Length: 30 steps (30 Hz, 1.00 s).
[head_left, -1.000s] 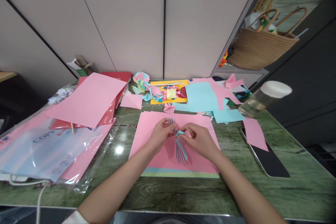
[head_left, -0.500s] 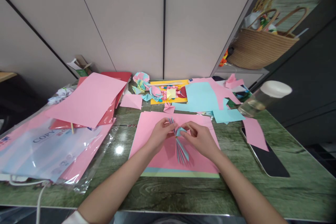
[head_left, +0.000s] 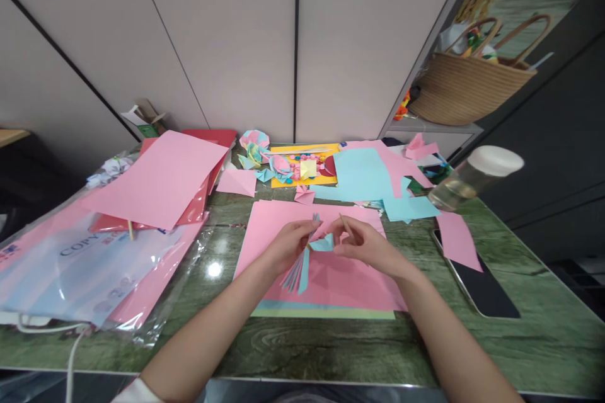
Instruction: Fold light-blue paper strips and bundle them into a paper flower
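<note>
My left hand [head_left: 293,245] is closed on a bundle of pleated light blue paper [head_left: 304,271], pinched in at its middle with its folds fanning out below. One blue flap [head_left: 322,244] is pulled out to the right. My right hand [head_left: 366,243] is closed, with its fingertips at the end of that flap and a thin wooden stick [head_left: 347,227] between its fingers. Both hands are just above a stack of coloured paper sheets [head_left: 335,286], pink on top with blue and green edges below.
A clear lidded bottle [head_left: 466,182] and a phone [head_left: 491,286] partly under pink paper are on the right. Cut blue paper [head_left: 363,173] and crumpled paper flowers [head_left: 255,151] lie at the back. A plastic bag of paper [head_left: 89,271] covers the left side.
The pleated bundle has tilted, its lower end swinging left. A blue flap has been drawn out to the right as my right hand moved slightly away from my left.
</note>
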Available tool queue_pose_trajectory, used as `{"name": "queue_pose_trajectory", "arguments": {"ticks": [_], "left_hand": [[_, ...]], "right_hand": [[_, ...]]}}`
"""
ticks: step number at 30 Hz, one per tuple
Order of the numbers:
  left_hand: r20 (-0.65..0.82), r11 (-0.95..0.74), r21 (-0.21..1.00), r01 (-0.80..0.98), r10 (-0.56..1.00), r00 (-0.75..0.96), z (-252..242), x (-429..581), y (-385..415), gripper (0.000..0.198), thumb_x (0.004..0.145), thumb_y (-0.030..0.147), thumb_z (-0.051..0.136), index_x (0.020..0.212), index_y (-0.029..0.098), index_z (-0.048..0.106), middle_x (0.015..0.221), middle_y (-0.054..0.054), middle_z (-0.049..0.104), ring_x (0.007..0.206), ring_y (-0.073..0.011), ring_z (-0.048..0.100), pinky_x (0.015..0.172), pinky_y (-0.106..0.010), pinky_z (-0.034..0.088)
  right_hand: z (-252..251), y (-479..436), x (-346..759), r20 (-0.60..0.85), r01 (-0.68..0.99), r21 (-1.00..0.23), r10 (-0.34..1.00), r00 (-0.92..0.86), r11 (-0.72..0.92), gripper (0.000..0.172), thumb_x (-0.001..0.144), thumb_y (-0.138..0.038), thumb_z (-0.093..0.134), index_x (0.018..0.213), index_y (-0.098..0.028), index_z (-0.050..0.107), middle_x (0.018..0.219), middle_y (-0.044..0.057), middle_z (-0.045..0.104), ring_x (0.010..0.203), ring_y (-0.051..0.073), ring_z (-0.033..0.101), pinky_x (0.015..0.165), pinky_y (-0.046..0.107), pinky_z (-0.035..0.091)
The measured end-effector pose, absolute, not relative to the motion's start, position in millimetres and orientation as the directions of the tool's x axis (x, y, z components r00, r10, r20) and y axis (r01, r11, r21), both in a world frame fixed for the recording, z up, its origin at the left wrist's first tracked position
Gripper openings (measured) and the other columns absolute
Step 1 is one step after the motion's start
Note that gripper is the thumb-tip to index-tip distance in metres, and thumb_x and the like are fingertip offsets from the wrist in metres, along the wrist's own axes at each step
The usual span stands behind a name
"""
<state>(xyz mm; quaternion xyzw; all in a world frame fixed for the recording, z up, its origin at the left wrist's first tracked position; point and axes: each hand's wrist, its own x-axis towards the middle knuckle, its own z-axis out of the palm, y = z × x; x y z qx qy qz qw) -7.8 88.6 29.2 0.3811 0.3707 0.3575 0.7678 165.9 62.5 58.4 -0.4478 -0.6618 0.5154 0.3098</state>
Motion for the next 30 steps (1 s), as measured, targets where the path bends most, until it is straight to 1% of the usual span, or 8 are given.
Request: {"name": "queue_pose_trajectory", "arguments": {"ticks": [4,7,9,14,17,19,23,30], "left_hand": [[-0.334,0.497,0.851,-0.173,0.764,0.551,26.7,-7.9,85.4,0.035,0.069,0.043,0.059,0.080,0.010,0.061,0.073,-0.007,0.061,0.061,-0.0129,0.055,0.058,-0.025,0.041],[-0.345,0.490,0.859,-0.149,0.770,0.537,22.0,-6.6,83.8,0.042,0.073,0.045,0.054,0.102,0.015,0.056,0.092,-0.009,0.061,0.073,-0.0168,0.059,0.067,-0.031,0.045],[-0.334,0.465,0.871,-0.156,0.796,0.506,20.8,-5.5,83.6,0.045,0.074,0.045,0.053,0.111,0.019,0.050,0.097,-0.009,0.060,0.078,-0.0182,0.060,0.072,-0.035,0.045],[-0.264,0.380,0.920,-0.092,0.777,0.571,24.5,-4.8,83.1,0.036,0.072,0.041,0.057,0.098,0.016,0.056,0.095,-0.009,0.060,0.080,-0.0186,0.060,0.074,-0.033,0.044],[-0.256,0.328,0.944,-0.017,0.766,0.589,25.6,-4.9,81.3,0.032,0.071,0.039,0.058,0.091,0.014,0.058,0.086,-0.008,0.062,0.079,-0.0192,0.060,0.072,-0.031,0.043],[-0.239,0.282,0.959,0.024,0.763,0.601,25.5,-4.5,80.0,0.027,0.072,0.037,0.057,0.084,0.013,0.060,0.079,-0.006,0.062,0.076,-0.0188,0.060,0.071,-0.030,0.042],[-0.184,0.194,0.980,0.049,0.775,0.605,25.5,-3.6,79.7,0.019,0.072,0.029,0.053,0.077,0.013,0.060,0.073,-0.003,0.062,0.072,-0.0167,0.060,0.070,-0.028,0.043],[-0.231,0.206,0.972,0.110,0.782,0.579,27.3,-5.4,82.9,0.015,0.071,0.026,0.051,0.067,0.013,0.058,0.062,0.000,0.061,0.064,-0.0140,0.059,0.064,-0.024,0.042]], "right_hand": [[52.6,63.5,168.2,-0.080,0.264,-0.965,0.951,-0.299,0.002,0.023,0.067,-0.037,0.061,0.072,-0.017,0.051,0.063,-0.003,0.049,0.047,0.006,0.035,0.044,0.020,0.027],[47.5,65.0,165.2,-0.016,0.260,-0.965,0.988,-0.153,0.025,0.022,0.070,-0.036,0.060,0.071,-0.018,0.049,0.061,-0.005,0.046,0.046,0.005,0.033,0.044,0.020,0.027],[44.3,66.4,162.8,0.044,0.258,-0.964,0.996,-0.076,0.062,0.020,0.070,-0.035,0.060,0.069,-0.018,0.049,0.063,-0.004,0.046,0.050,0.006,0.037,0.048,0.020,0.030],[37.5,68.9,161.5,0.113,0.320,-0.942,0.993,0.027,0.099,0.018,0.071,-0.034,0.059,0.069,-0.018,0.052,0.060,-0.003,0.050,0.057,0.010,0.046,0.054,0.022,0.037],[36.4,67.9,161.1,0.136,0.392,-0.914,0.989,0.062,0.102,0.017,0.072,-0.034,0.058,0.070,-0.018,0.053,0.059,-0.003,0.050,0.052,0.010,0.045,0.050,0.022,0.036],[37.3,66.3,159.8,0.195,0.492,-0.860,0.978,0.072,0.136,0.017,0.072,-0.034,0.058,0.069,-0.018,0.053,0.057,-0.003,0.048,0.049,0.009,0.041,0.047,0.022,0.033],[40.0,62.8,157.2,0.375,0.652,-0.708,0.927,0.024,0.270,0.011,0.073,-0.029,0.058,0.070,-0.019,0.058,0.065,-0.001,0.050,0.053,0.009,0.043,0.052,0.022,0.036],[39.7,60.1,161.9,0.500,0.638,-0.632,0.861,-0.099,0.440,0.007,0.076,-0.022,0.055,0.078,-0.021,0.062,0.074,0.002,0.049,0.064,0.011,0.050,0.052,0.020,0.040]]}}
